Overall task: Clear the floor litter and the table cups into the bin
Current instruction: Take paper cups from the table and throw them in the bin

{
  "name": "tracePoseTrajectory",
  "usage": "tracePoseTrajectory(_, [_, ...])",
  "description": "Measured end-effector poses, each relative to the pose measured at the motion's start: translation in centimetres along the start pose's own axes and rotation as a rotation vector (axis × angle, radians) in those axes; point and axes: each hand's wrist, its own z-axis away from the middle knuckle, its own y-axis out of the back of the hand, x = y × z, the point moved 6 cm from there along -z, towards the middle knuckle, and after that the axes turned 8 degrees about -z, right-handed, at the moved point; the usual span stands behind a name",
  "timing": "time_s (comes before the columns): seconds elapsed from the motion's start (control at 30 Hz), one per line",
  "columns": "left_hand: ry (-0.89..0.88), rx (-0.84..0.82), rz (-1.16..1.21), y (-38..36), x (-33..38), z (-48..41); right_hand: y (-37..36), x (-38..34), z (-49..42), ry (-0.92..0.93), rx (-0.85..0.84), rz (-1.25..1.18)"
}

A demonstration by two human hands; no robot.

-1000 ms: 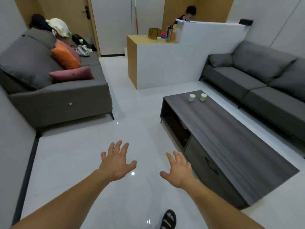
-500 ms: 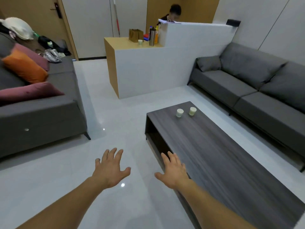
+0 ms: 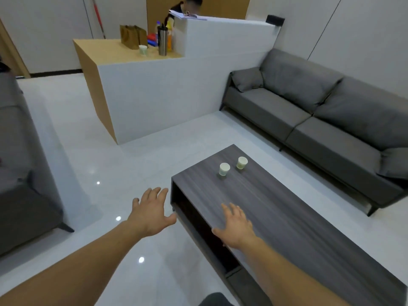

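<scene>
Two small pale paper cups stand upright side by side near the far end of the dark wood coffee table: the left cup and the right cup. My left hand is held out over the floor just left of the table's end, fingers spread and empty. My right hand hovers over the table's near-left edge, fingers straight, holding nothing. Both hands are well short of the cups. No bin and no floor litter is in view.
A grey sofa runs along the right wall and another sofa is at the left edge. A white and wood counter stands behind, carrying a third paper cup, a steel flask and a paper bag. A person sits behind it.
The view has swung right and moved closer to the coffee table. The cups now sit nearer. My right hand has come over the table top; both hands stay open and empty.
</scene>
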Motion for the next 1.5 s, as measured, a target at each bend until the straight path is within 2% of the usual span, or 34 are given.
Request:
tracePoseTrajectory(0.33, [-0.053, -0.048, -0.026, 1.4, 1.5, -20.2, 4.9, 2.0, -20.1, -0.064, -0.048, -0.032])
tracePoseTrajectory(0.5, [-0.052, -0.169, -0.041, 0.4, 4.3, -30.2, 7.8, 3.9, -30.8, -0.059, -0.114, -0.069])
tracePoseTrajectory(0.63, [-0.062, -0.197, -0.018, -1.8, 6.5, -37.9, 8.4, 7.0, -39.8, -0.079, -0.136, -0.025])
tracePoseTrajectory(0.87, [-0.138, -0.308, 0.001, -9.9, 9.0, -48.7, 4.1, 10.8, -52.8, -0.111, -0.099, -0.007])
tracePoseTrajectory(1.07, [-0.152, -0.368, 0.073, -16.9, 10.1, -51.6, -1.1, 14.7, -57.6, -0.156, -0.179, -0.004])
tracePoseTrajectory(1.13, [-0.146, -0.373, 0.12, -18.3, 10.6, -51.7, -1.9, 15.4, -57.9, -0.166, -0.187, -0.093])
tracePoseTrajectory(1.23, [-0.129, -0.368, 0.196, -18.9, 11.3, -52.5, -1.9, 14.6, -57.2, -0.147, -0.185, -0.44])
tracePoseTrajectory(1.33, [-0.139, -0.348, 0.27, -18.6, 12.7, -53.9, -1.0, 12.9, -55.9, -0.098, -0.318, -0.752])
tracePoseTrajectory(1.5, [-0.197, -0.386, 0.315, -18.9, 15.1, -55.4, 1.4, 12.1, -55.6, -0.009, -0.438, -0.876])
